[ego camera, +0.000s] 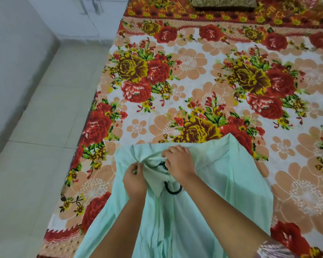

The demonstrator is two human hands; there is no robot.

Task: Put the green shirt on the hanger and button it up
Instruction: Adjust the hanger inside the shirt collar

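Observation:
The pale green shirt hangs in front of me over the near edge of the bed, its collar end up near my hands. A black hanger shows only as a curved hook between the collar flaps; the rest is hidden inside the cloth. My left hand pinches the shirt's front edge just left of the collar. My right hand grips the collar cloth above the hook, fingers curled over the fabric. The two hands sit close together at the neck opening.
A flowered bedsheet in red, yellow and peach covers the bed ahead and to the right. A dark gold pillow lies at the far end. Pale floor tiles and a white wall run along the left.

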